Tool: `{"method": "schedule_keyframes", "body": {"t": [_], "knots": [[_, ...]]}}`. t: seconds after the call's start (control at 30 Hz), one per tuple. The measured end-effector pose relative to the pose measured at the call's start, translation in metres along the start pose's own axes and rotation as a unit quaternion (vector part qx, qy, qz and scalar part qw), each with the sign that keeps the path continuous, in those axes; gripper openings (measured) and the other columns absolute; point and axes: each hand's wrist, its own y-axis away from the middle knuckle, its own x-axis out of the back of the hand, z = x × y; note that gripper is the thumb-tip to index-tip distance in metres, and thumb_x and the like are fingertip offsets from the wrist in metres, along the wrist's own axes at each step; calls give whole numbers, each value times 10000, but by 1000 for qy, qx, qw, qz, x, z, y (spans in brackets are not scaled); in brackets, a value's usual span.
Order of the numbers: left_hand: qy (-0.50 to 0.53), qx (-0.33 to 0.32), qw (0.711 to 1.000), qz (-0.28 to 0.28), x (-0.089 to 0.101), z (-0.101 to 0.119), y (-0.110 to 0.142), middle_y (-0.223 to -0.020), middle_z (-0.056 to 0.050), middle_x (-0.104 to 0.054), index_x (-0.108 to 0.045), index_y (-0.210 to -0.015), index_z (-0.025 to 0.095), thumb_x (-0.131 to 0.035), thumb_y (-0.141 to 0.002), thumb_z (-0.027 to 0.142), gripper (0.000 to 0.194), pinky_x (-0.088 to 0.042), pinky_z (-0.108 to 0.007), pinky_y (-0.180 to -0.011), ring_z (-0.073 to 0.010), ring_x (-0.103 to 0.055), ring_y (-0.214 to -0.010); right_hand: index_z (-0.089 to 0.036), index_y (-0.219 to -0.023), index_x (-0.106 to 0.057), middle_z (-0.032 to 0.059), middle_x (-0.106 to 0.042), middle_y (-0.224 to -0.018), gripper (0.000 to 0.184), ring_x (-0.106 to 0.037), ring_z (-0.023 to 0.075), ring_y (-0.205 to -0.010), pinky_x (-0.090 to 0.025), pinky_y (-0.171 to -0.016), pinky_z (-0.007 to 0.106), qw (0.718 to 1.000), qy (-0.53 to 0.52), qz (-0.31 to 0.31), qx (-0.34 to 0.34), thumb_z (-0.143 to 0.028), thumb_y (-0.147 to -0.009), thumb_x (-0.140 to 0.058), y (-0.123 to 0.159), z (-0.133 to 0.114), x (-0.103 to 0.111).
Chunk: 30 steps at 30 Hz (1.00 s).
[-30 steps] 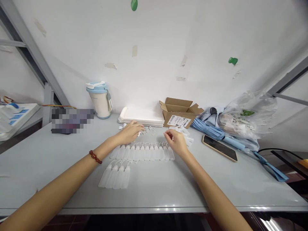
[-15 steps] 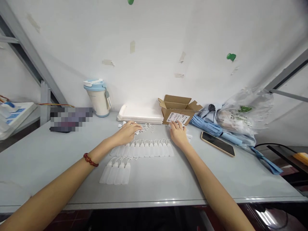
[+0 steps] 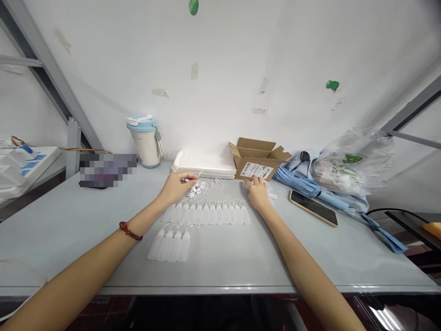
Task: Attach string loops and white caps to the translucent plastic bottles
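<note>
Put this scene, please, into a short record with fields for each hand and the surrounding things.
Left hand: pinching a thin white piece beside loose small white parts
Right hand: in front of the labelled cardboard box; grip unclear
Front row: four looped, translucent tag-like pieces
Back row: a longer line of similar pieces
Behind: white stack, left of the open box
Left side: lidded tumbler
Right side: smartphone, folded blue umbrella, clear plastic bag

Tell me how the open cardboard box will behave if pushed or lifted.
The cardboard box is probably light for its size, being thin-walled, though its contents are hidden. Its raised flaps would likely bend if gripped. Flat-sided, it should slide rather than roll.
</note>
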Motion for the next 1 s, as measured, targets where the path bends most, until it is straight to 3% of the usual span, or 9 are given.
{"method": "schedule_keyframes", "body": {"t": [0.17, 0.37, 0.47, 0.57, 0.73, 0.87, 0.93, 1.0], "knots": [[77, 37, 996, -3, -3, 4, 1, -752, -49, -683, -645, -728, 144, -717, -595, 346, 253, -465, -312, -684, -185, -614, -705, -154, -1046, -659, 143, -551, -1195, 415, -417, 299, -1039, -318, -796, 390, 1000, -22, -1, -6, 21, -784, -390, 1, 0, 4], [170, 78, 982, -10, -2, 2, 2, -770, -16, -667, -569, -919, 162, -764, -566, 335, 440, -450, -286, -628, -161, -610, -685, -148, -973, -634, 146, -610, -1102, 383, -471, 292, -998, -318, -815, 408, 994, -110, 23, -12, 33, -775, -361, 1, 2, 2], [192, 95, 976, -26, -1, -1, 1, -773, -22, -663, -590, -968, 155, -762, -583, 337, 460, -450, -291, -639, -156, -602, -682, -144, -972, -601, 148, -624, -1052, 328, -495, 287, -999, -326, -845, 415, 981, -185, 52, -25, -3, -775, -380, 1, 2, 2], [196, 102, 974, -50, -2, -1, 2, -771, -26, -660, -649, -886, 154, -763, -591, 327, 360, -455, -303, -685, -153, -595, -693, -143, -1003, -549, 140, -621, -1044, 241, -530, 265, -960, -374, -829, 393, 954, -282, 88, -47, -115, -795, -429, 3, -1, 6], [192, 97, 971, -102, -4, 4, 6, -739, -20, -663, -661, -741, 168, -753, -615, 291, 199, -450, -311, -719, -162, -600, -711, -182, -907, -503, 73, -648, -857, 166, -589, 196, -710, -463, -656, 330, 881, -457, 100, -72, -307, -799, -491, 12, -23, 19], [193, 95, 967, -136, -7, 10, 11, -789, -34, -683, -650, -739, 170, -752, -633, 296, 194, -450, -321, -763, -190, -627, -806, -201, -780, -498, 62, -671, -893, 206, -633, 187, -756, -486, -634, 300, 818, -571, 56, -43, -384, -757, -588, 24, -50, 39], [198, 92, 965, -147, -8, 14, 14, -815, -33, -681, -649, -732, 169, -761, -623, 299, 204, -455, -327, -796, -202, -633, -853, -197, -744, -508, 52, -663, -908, 265, -637, 192, -789, -484, -666, 305, 713, -699, -16, -56, -378, -685, -693, 31, -61, 50], [205, 83, 962, -159, -11, 19, 17, -808, -27, -672, -652, -723, 169, -765, -615, 298, 203, -463, -331, -810, -210, -637, -866, -193, -735, -530, 31, -650, -879, 302, -627, 176, -768, -475, -676, 298, 661, -745, -64, -62, -369, -632, -753, 37, -70, 59]]}}
